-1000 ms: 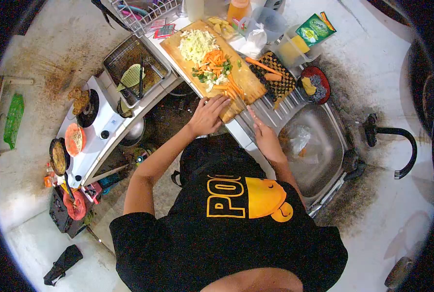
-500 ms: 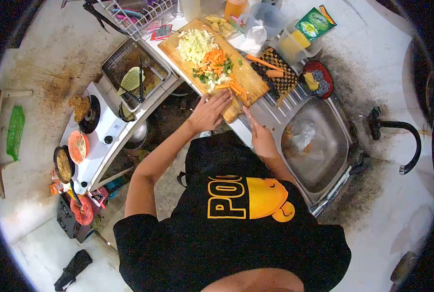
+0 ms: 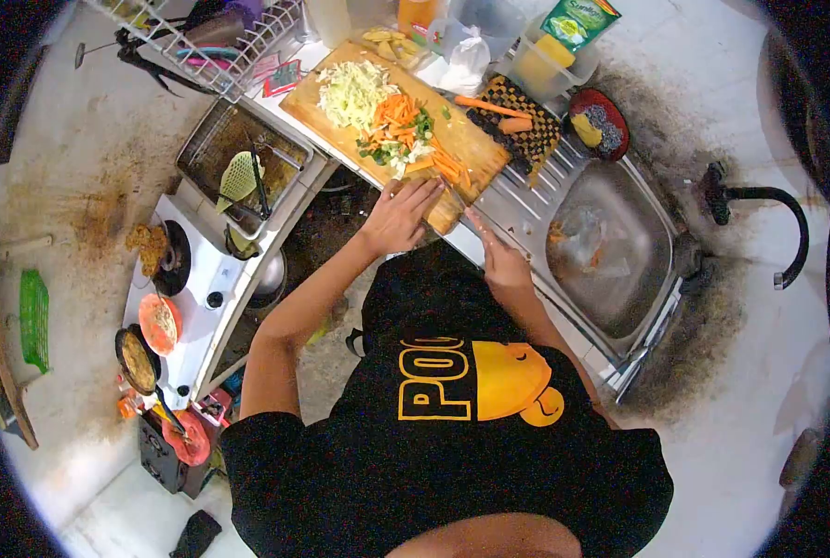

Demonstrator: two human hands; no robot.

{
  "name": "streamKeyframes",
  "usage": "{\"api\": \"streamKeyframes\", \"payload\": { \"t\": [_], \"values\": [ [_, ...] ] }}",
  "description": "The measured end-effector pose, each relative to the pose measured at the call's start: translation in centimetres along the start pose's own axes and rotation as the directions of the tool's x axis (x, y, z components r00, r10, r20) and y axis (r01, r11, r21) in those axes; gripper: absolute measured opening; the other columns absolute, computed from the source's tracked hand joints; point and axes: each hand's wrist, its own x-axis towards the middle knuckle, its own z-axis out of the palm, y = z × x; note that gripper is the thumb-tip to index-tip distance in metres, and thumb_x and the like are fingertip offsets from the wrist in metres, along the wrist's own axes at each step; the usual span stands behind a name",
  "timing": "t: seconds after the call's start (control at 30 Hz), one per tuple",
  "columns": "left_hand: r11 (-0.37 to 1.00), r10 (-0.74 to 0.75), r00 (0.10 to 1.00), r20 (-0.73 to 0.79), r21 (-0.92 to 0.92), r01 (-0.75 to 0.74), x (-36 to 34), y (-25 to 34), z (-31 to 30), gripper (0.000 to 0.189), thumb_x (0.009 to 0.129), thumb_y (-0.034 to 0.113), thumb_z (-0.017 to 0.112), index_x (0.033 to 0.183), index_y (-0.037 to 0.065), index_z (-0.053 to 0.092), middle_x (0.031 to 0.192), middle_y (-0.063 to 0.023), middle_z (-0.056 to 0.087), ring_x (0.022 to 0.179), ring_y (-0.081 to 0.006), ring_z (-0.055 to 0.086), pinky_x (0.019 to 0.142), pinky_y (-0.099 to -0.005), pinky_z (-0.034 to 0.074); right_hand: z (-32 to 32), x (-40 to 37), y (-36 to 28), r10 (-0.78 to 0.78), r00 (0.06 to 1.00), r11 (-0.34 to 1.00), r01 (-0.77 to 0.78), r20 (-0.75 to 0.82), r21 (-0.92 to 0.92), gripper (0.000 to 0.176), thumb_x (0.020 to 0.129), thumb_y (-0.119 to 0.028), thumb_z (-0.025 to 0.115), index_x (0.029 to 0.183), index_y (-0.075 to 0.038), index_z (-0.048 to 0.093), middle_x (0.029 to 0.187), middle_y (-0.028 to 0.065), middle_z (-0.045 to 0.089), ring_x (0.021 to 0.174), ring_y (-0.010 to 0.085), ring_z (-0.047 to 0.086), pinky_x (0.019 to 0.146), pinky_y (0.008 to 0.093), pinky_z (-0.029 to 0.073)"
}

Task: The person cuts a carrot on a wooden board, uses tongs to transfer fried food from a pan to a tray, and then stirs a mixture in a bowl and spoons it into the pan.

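A wooden cutting board lies across the counter, with shredded cabbage, carrot strips and chopped greens heaped on it. At the board's near end my left hand presses down with its fingers together, over carrot pieces that it partly hides. Just right of it, my right hand is closed round a knife, whose blade points toward the left fingers. Whole carrots rest on a checkered mat beyond the board.
A steel sink with a plastic bag inside is at the right, under a black faucet. Left of the board are a tray with a strainer and a white stove with pans. Plastic containers stand behind.
The view has shifted slightly, so the stove and sink appear lower. Both hands remain at the near end of the board, with the knife still in my right hand.
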Motion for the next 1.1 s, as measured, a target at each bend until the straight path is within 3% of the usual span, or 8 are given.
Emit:
{"api": "streamKeyframes", "payload": {
  "t": [0.07, 0.3, 0.4, 0.47, 0.6, 0.67, 0.77, 1.1],
  "values": [
    [1.0, 0.008, 1.0, 0.02, 0.007, -0.008, 0.2, 0.0, -0.1, 0.076, 0.071, 0.023, 0.06, 0.141, 0.003, 0.035, 0.141, -0.0109, 0.038, 0.129, -0.0247, 0.037, 0.102, -0.0482, 0.028, -0.5, -0.2, -1.3, 0.129, 0.988, 0.991, -0.125, 0.08, -0.051, 0.061, 0.093, -0.011, 0.039, 0.144, -0.042, 0.025, 0.083, 0.0274, 0.062, 0.078, 0.0448, 0.063, 0.072, 0.0546, 0.049],
    [0.997, 0.05, 0.996, 0.074, 0.06, -0.055, 0.0, -0.6, -0.3, 0.078, 0.073, 0.026, 0.061, 0.142, 0.002, 0.033, 0.141, -0.0101, 0.038, 0.128, -0.0254, 0.037, 0.102, -0.0497, 0.029, 0.3, 1.3, -1.7, 0.195, 0.974, 0.979, -0.186, 0.116, -0.084, 0.065, 0.091, -0.008, 0.04, 0.144, -0.042, 0.026, 0.08, 0.0282, 0.062, 0.078, 0.0449, 0.063, 0.074, 0.0546, 0.05],
    [0.995, 0.058, 0.994, 0.096, 0.071, -0.065, 0.0, -0.8, -0.7, 0.079, 0.074, 0.026, 0.062, 0.143, 0.003, 0.031, 0.141, -0.0102, 0.038, 0.128, -0.0255, 0.036, 0.102, -0.0506, 0.029, 1.3, 0.7, 0.1, 0.058, 0.998, 0.996, -0.058, 0.01, 0.065, 0.065, 0.091, -0.008, 0.041, 0.144, -0.042, 0.026, 0.078, 0.0283, 0.062, 0.076, 0.0449, 0.063, 0.073, 0.0548, 0.05],
    [0.995, 0.059, 0.995, 0.084, 0.077, -0.066, -0.1, -0.9, -0.6, 0.08, 0.074, 0.027, 0.062, 0.143, 0.003, 0.03, 0.141, -0.0101, 0.038, 0.129, -0.0253, 0.035, 0.102, -0.0509, 0.029, 0.4, -0.4, -0.6, 0.073, 0.997, 0.997, -0.073, 0.025, 0.031, 0.056, 0.094, -0.01, 0.037, 0.143, -0.035, 0.03, 0.117, 0.0186, 0.06, 0.084, 0.0447, 0.061, 0.083, 0.052, 0.049],
    [0.994, 0.082, 0.994, 0.073, 0.069, -0.087, -0.1, -1.3, -0.4, 0.081, 0.074, 0.026, 0.062, 0.144, 0.003, 0.029, 0.142, -0.0097, 0.038, 0.129, -0.025, 0.035, 0.102, -0.0508, 0.029, 0.1, -0.4, -1.6, 0.009, 0.999, 1.0, -0.009, -0.047, 0.017, 0.056, 0.094, -0.01, 0.037, 0.144, -0.035, 0.03, 0.104, 0.0222, 0.064, 0.079, 0.0432, 0.062, 0.077, 0.0517, 0.05],
    [0.992, 0.088, 0.993, 0.08, 0.078, -0.094, -0.1, -1.3, -0.7, 0.081, 0.074, 0.026, 0.062, 0.144, 0.003, 0.029, 0.142, -0.0096, 0.037, 0.128, -0.0251, 0.035, 0.101, -0.0509, 0.029, 0.0, 0.1, -2.2, 0.178, 0.979, 0.98, -0.168, 0.098, -0.105, 0.056, 0.094, -0.011, 0.038, 0.144, -0.036, 0.03, 0.09, 0.0241, 0.065, 0.074, 0.0418, 0.063, 0.07, 0.0512, 0.05],
    [0.993, 0.098, 0.992, 0.078, 0.056, -0.103, -0.1, -1.5, -0.7, 0.081, 0.074, 0.025, 0.062, 0.144, 0.003, 0.029, 0.143, -0.0095, 0.036, 0.128, -0.0255, 0.036, 0.1, -0.0516, 0.03, 0.1, 0.9, -2.7, 0.23, 0.966, 0.97, -0.216, 0.12, -0.115, 0.063, 0.092, -0.011, 0.041, 0.144, -0.042, 0.024, 0.084, 0.03, 0.063, 0.079, 0.0447, 0.063, 0.073, 0.0556, 0.049],
    [0.999, 0.03, 0.996, 0.082, 0.019, -0.032, -0.6, -0.9, -0.5, 0.082, 0.074, 0.021, 0.061, 0.146, 0.006, 0.026, 0.145, -0.0091, 0.034, 0.131, -0.0243, 0.034, 0.1, -0.0511, 0.028, -0.7, -1.2, -0.6, 0.052, 0.998, 0.997, -0.051, 0.02, -0.058, 0.054, 0.094, -0.017, 0.038, 0.143, -0.038, 0.029, 0.088, 0.0308, 0.062, 0.083, 0.0466, 0.062, 0.079, 0.0539, 0.049]
  ]
}}
